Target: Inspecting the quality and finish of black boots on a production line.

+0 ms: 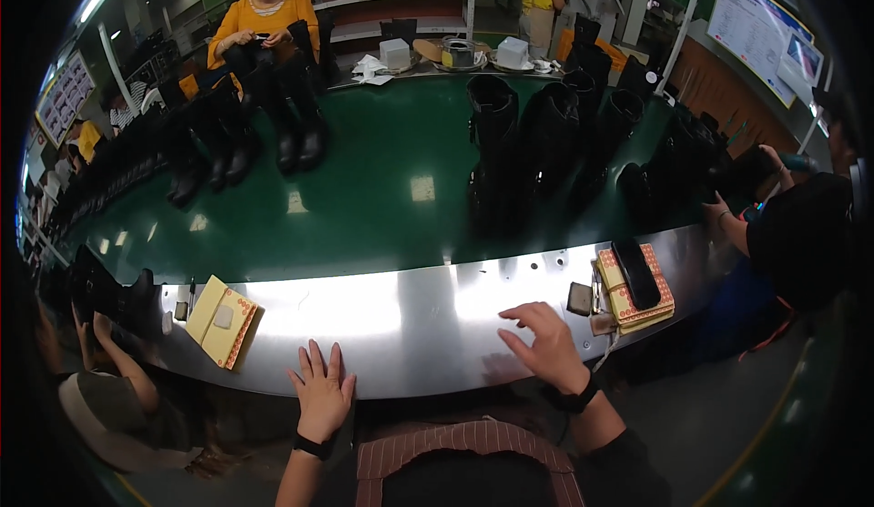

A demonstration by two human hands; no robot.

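My left hand (322, 392) lies at the front edge of the metal ledge (382, 316), palm down and fingers spread, holding nothing. Over the ledge further right is my right hand (549, 345), its fingers apart and slightly bent, with nothing in them. Nearest to it are a small dark block (579, 299) and a brownish block (602, 324). Beside these sits a stack of yellow, orange-patterned pads (663, 299) with a glossy black oblong object (636, 275) on top. Left of my left hand is another yellow pad stack (215, 334) bearing a small pale block (223, 317).
Beyond the ledge runs a green work surface (364, 188). Tall black boots (496, 152) stand on its right, with more boots (296, 120) at the far left. Co-workers handle boots at both sides; a person in yellow (273, 15) is across. White boxes (394, 54) line the far edge.
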